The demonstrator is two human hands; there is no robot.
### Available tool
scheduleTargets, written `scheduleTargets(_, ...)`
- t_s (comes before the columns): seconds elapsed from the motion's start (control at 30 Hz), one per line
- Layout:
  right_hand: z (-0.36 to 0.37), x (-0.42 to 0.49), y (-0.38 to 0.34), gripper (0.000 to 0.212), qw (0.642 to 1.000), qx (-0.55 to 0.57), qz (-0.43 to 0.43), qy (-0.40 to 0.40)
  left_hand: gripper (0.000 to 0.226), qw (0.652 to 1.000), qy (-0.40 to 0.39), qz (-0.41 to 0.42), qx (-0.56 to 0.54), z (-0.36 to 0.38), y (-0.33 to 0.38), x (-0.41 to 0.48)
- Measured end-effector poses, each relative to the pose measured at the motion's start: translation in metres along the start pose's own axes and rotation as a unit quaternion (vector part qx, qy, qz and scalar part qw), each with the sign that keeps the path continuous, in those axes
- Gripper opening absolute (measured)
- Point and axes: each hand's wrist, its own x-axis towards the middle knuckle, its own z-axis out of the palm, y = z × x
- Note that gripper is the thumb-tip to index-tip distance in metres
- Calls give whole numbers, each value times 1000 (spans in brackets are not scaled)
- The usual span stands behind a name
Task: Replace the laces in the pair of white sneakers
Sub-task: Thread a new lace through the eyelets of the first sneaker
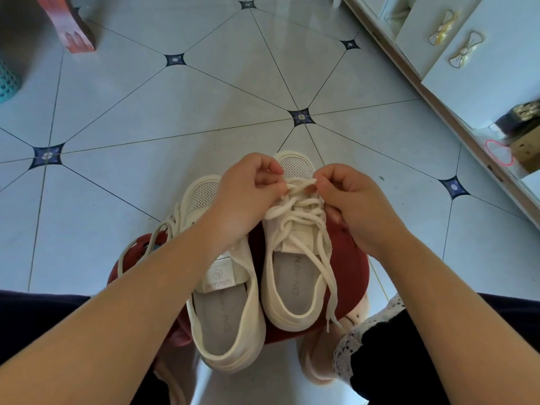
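Count: 2 white sneakers side by side on 1 red stool (352, 264), toes pointing away: left sneaker (225, 302), right sneaker (292, 276). 2 hands: left hand (248, 197), right hand (353, 200), fingers curled, each pinching lace (304, 202) at toe-end row of right sneaker

Off-white sneakers (287, 287) with finely dotted mesh toes and pale grey insoles carry cream laces (295, 206). Beneath them is a dark red stool (347, 258). The floor (204, 97) is pale blue-grey tile, crossed by thin dark lines with navy star-shaped insets. A white cabinet (482, 80) has gold bow handles (464, 49). A teal basket (7, 81) shows a lattice pattern; a furniture leg (73, 27) is orange-red.
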Motion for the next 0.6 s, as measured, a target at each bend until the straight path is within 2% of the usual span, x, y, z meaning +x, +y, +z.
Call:
scheduleTargets(0.1,-1,-1,-2,19,1000,-9,2,-6,23,999,-6,-37,-35,-3,1,1)
scheduleTargets(0.2,-3,-1,-4,23,996,-92,-7,0,21,997,-36,-64,-35,-5,3,4)
scheduleTargets(0.27,-6,1,-1,22,979,-199,-44,17,23,997,-49,-58,-33,-7,5,6)
scheduleTargets(0.33,-9,3,2,17,948,-306,-80,24,25,998,-46,-37,-2,-9,6,9)
scheduleTargets(0.4,-12,3,3,14,933,-344,-103,24,20,994,-47,10,100,-12,5,9)
scheduleTargets(0.47,-13,4,2,14,915,-380,-133,29,11,958,-71,95,263,-13,5,8)
scheduleTargets(0.6,-13,5,6,16,878,-454,-153,31,18,834,-50,240,495,-16,7,1)
